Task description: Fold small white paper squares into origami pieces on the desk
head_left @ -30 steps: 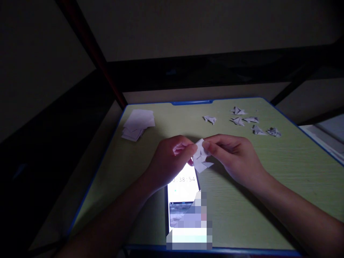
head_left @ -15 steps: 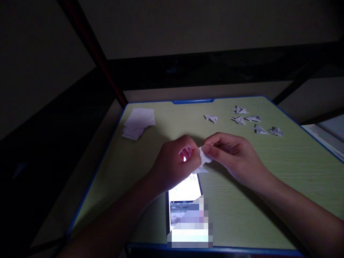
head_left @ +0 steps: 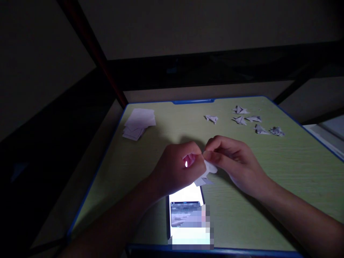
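Note:
Between my two hands is a small piece of folded white paper point(head_left: 209, 170), partly hidden by my fingers. My left hand point(head_left: 184, 163) is closed, its thumb and curled forefinger pinching the paper from the left. From the right, my right hand point(head_left: 232, 161) pinches the paper's upper edge between thumb and forefinger. The fingertips of both hands almost meet there. Below the paper lies a lit phone point(head_left: 185, 195), its upper part covered by my left hand and its lower part blurred out by pixels.
A stack of white paper sheets point(head_left: 141, 120) lies at the table's far left. One folded paper figure point(head_left: 211, 118) sits at the back, and several more folded figures point(head_left: 240, 120) are grouped at the far right. The pale green table point(head_left: 290, 193) has a blue edge.
Both hands have come slightly nearer to me with the folded paper, and my left hand has shifted a little right. The phone's digits are now covered.

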A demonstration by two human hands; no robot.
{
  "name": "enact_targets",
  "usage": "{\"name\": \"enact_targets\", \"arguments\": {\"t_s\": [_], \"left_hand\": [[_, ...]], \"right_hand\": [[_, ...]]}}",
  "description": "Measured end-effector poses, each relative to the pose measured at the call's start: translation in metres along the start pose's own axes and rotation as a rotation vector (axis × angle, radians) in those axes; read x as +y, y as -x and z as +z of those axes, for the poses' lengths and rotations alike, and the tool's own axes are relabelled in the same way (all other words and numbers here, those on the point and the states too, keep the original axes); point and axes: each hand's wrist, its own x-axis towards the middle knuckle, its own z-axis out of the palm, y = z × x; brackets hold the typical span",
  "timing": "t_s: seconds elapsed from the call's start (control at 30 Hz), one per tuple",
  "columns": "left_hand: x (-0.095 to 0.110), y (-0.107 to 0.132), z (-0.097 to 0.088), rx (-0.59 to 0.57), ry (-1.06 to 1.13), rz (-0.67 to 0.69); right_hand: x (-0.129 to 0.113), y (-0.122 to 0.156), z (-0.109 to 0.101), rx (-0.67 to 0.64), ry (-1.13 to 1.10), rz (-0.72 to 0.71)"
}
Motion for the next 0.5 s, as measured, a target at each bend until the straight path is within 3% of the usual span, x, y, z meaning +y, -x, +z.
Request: {"name": "enact_targets", "arguments": {"t_s": [0.2, 0.5], "left_hand": [[0.0019, -0.0005, 0.0007, -0.005, 0.031, 0.019], [0.0040, -0.0034, -0.0015, -0.036, 0.177, -0.177]], "right_hand": [[-0.0005, 0.0004, -0.0029, -0.002, -0.037, 0.011], [0.0015, -0.0015, -0.0042, 0.002, -0.047, 0.065]]}}
